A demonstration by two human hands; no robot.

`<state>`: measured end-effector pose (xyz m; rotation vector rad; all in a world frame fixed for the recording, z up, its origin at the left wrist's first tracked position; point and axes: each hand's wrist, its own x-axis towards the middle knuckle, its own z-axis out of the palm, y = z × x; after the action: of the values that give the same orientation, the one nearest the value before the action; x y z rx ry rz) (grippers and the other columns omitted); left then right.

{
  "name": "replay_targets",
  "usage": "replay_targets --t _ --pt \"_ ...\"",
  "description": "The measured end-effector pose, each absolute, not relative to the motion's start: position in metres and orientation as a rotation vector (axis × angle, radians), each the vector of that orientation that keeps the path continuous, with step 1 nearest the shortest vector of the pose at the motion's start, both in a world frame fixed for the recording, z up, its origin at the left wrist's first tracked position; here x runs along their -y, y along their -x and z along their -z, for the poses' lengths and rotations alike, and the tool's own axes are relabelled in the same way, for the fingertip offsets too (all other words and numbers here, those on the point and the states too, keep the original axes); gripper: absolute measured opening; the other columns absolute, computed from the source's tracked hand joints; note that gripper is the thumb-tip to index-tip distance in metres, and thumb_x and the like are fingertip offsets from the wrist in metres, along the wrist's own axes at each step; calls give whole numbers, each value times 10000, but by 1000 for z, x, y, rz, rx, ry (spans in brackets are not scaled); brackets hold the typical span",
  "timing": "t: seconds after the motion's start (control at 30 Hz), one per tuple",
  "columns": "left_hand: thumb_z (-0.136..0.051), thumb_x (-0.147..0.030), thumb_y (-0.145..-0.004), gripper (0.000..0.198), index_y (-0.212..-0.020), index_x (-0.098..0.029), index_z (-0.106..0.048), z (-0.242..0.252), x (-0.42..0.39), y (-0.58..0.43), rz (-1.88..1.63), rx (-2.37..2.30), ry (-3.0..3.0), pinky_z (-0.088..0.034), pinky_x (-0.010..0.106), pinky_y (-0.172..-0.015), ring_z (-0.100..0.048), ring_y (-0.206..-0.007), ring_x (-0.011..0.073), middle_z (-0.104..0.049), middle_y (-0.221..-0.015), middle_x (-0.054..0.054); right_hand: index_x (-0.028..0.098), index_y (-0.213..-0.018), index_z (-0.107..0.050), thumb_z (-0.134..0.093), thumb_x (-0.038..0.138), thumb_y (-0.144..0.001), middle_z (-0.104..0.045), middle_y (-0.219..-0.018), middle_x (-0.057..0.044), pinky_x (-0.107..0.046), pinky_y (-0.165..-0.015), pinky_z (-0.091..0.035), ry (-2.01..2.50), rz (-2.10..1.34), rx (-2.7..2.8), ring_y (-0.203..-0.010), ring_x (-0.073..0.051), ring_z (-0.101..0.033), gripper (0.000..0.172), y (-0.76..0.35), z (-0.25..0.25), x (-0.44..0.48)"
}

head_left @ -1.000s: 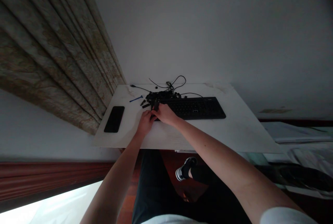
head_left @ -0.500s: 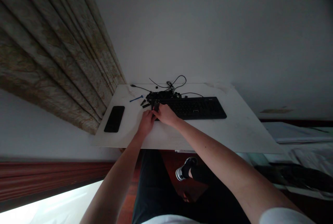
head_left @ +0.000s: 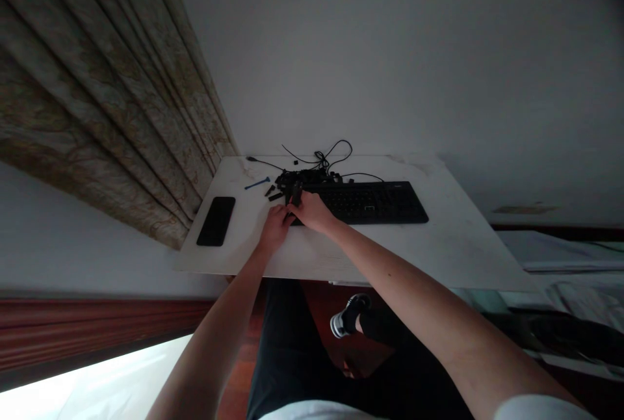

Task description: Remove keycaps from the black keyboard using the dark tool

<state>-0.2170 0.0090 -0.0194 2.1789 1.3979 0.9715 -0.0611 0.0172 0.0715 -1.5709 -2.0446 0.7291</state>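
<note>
A black keyboard [head_left: 361,204] lies on the white table, its left end partly covered by my hands. My right hand [head_left: 312,210] is closed around a small dark object [head_left: 296,194] over that end; its kind is too dim to make out. Against the keyboard's front left corner rests my left hand [head_left: 277,222], fingers curled and touching the right hand's fingertips. Behind the keyboard is a heap of loose black keycaps [head_left: 305,176], with a few longer black keys [head_left: 275,197] at its left.
A blue stick-like tool [head_left: 257,183] and a black phone [head_left: 216,221] lie to the left on the table [head_left: 390,248]. A black cable [head_left: 322,158] loops at the back by the wall. A patterned curtain [head_left: 121,82] hangs along the left.
The view has shifted slightly. Both hands stay at the keyboard's left end, and the dark object in my right hand has tilted a little.
</note>
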Motion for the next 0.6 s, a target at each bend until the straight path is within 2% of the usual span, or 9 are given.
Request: replay_targets --t 0.23,0.3,0.4,0.6 --pt "-692 -181 -877 124 -966 -237 -757 16 -7 221 -989 -1388 -2118 -520 399 -948 -634 -1028 231 -727 -1019 52 139 -859 -717 -550 202 -895 -733 -796 -81 -221 -634 -452 1657 -823 1961 -764 -191 -701 182 57 -71 -14" --pt "-698 -181 -873 113 -950 -236 -760 17 -7 220 -987 -1406 -2123 -522 404 -942 -639 -1009 232 -730 -968 49 143 -816 -713 -542 206 -895 -735 -809 -89 -223 -641 -453 1661 -760 1986 -778 -198 -702 198 60 -75 -14" --pt "-698 -184 -877 101 -951 -222 -755 19 -7 219 -990 -1411 -2131 -521 411 -941 -644 -985 232 -729 -918 50 157 -867 -717 -549 248 -914 -747 -855 -94 -232 -685 -479 1622 -660 2009 -817 -207 -708 197 67 -85 -18" --pt "-690 -160 -873 159 -1008 -226 -740 17 -5 218 -1004 -1425 -2123 -508 437 -978 -630 -1055 246 -725 -1018 68 146 -847 -717 -601 210 -878 -756 -863 -127 -250 -714 -509 1643 -693 2054 -836 -235 -725 135 63 -94 -25"
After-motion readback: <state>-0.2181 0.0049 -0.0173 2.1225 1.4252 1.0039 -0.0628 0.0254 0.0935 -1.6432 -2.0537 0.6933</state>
